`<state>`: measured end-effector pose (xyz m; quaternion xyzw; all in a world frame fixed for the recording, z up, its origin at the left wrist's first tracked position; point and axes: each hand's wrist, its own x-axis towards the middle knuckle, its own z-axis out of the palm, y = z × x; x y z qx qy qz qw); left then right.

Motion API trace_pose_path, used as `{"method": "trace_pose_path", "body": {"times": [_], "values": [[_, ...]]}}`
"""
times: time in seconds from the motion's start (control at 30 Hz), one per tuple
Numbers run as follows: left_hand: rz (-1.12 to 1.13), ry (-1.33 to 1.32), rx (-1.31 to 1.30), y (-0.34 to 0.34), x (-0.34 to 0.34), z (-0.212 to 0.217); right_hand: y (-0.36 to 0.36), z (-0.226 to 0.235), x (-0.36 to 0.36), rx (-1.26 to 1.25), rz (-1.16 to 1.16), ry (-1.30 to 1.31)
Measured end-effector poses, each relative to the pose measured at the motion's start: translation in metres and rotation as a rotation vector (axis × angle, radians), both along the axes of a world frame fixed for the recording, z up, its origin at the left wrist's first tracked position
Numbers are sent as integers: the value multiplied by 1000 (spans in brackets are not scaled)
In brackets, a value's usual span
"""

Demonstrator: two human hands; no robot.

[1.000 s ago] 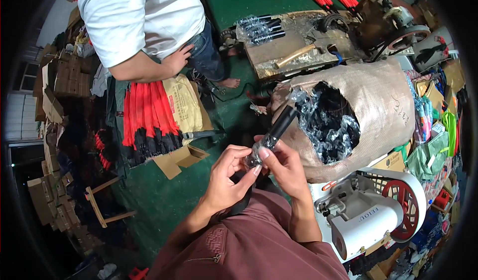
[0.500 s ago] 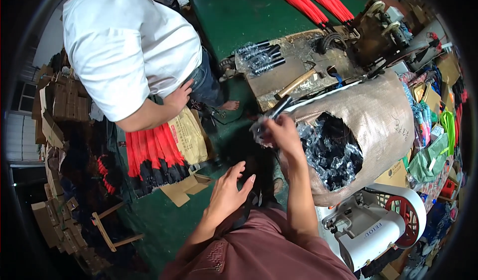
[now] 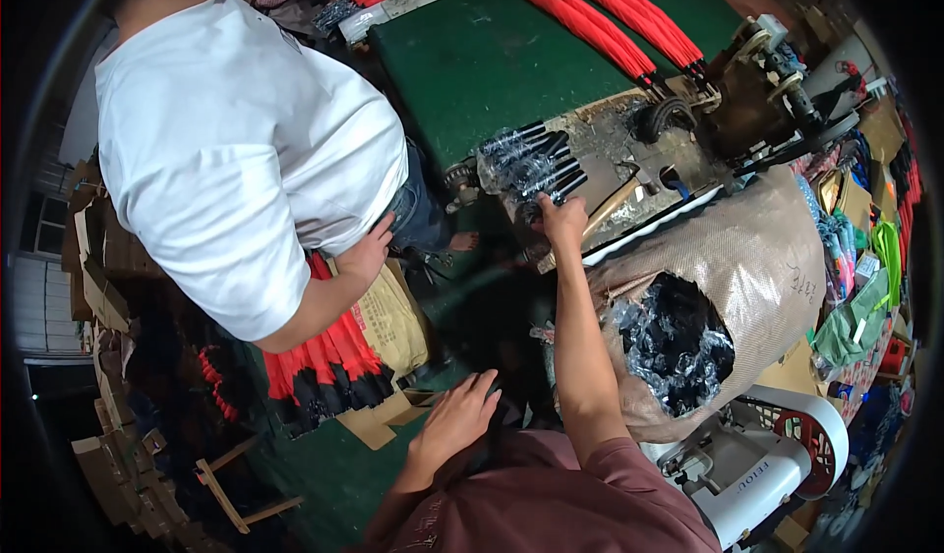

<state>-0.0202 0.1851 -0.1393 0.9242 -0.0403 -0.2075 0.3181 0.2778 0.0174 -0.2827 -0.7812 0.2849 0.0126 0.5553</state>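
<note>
While the left hand (image 3: 455, 418) hangs near, fingers loosely spread, the right hand (image 3: 563, 223) is beside far plastic-wrapped black handles (image 3: 529, 160); whether its fingers pinch one, I cannot tell.

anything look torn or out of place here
Yes: the woven sack at right has a large ragged hole in its side, exposing black contents and crumpled clear plastic; it may be deliberate. The plastic-wrapped black rods by the right hand look roughly aligned.

Dark lettering (image 3: 787, 472) on the white machine (image 3: 749, 497), handwriting (image 3: 800, 283) on the woven sack (image 3: 733, 243), red print (image 3: 358, 315) on the yellow bag (image 3: 397, 329)
</note>
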Motion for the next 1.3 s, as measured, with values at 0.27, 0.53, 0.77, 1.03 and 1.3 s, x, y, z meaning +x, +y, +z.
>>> {"method": "trace_pose_path", "body": {"times": [0.27,0.53,0.77,1.03,1.3], "values": [[-15,20,-5,2,18,-4,14,-36,-11,-320,-75,-147],[-52,-1,-33,-8,17,-6,21,-50,6,-178,-115,-193],[-82,-2,-25,-23,8,0,9,-12,-20,-292,19,-81],[-220,-98,-10,-54,-5,-4,-16,75,-105,-235,74,-279],[-408,25,20,-92,-7,-6,-86,83,-246,99,74,-455]]}}
